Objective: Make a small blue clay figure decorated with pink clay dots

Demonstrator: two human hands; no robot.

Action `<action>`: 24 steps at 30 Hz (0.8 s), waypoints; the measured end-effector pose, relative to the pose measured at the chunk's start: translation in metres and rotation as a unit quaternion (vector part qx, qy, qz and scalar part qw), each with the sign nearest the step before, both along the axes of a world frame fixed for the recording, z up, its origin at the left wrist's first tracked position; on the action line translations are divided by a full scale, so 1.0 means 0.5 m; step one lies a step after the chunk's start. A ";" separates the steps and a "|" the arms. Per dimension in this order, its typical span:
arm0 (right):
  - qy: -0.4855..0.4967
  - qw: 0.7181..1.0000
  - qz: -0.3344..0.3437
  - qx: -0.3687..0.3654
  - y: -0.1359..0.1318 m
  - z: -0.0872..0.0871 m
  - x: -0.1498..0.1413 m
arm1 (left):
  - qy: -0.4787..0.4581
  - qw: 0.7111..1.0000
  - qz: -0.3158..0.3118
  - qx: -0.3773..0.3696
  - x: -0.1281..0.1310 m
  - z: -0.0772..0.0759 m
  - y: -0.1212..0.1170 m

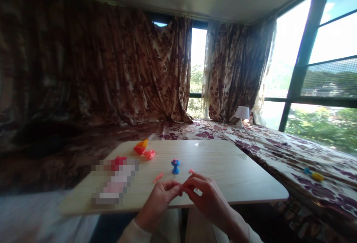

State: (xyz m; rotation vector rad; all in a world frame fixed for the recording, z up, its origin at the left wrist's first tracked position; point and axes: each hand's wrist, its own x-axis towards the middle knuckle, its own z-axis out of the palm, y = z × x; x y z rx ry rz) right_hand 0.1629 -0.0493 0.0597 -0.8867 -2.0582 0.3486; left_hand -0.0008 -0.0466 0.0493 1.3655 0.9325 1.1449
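My left hand (164, 196) and my right hand (202, 191) meet over the near edge of the table, with thumbs and fingertips pinched together. Whatever lies between the fingertips is too small or too covered to name. Just beyond them stands a small blue figure (175, 167) with pinkish-red spots on top, upright and untouched. A flat salmon-pink strip (158, 177) lies left of it, near my left hand. To the figure's right, close to my right fingers, are small pink bits (191, 170).
Crumpled red-and-orange pieces (141, 147) and a crumpled pink piece (149, 155) lie at the table's (223, 161) back left. A blurred-out, flat object (115, 183) rests on the left side. A white lamp (242, 114) and a yellow piece (317, 176) sit on the flowered cloth.
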 end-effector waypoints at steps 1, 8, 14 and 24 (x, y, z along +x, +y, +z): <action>0.006 1.000 0.005 -0.002 -0.002 0.001 0.001 | -0.014 1.000 -0.001 -0.008 0.000 -0.001 0.000; 0.025 1.000 -0.011 0.000 -0.013 0.003 -0.004 | -0.077 0.997 -0.008 -0.031 0.005 -0.017 0.008; 0.002 0.997 -0.071 0.027 -0.001 -0.012 -0.008 | -0.026 0.999 0.034 -0.007 0.001 -0.015 0.003; 0.038 0.990 -0.126 -0.053 0.030 -0.066 0.083 | 0.380 0.884 0.171 0.212 0.013 -0.042 0.074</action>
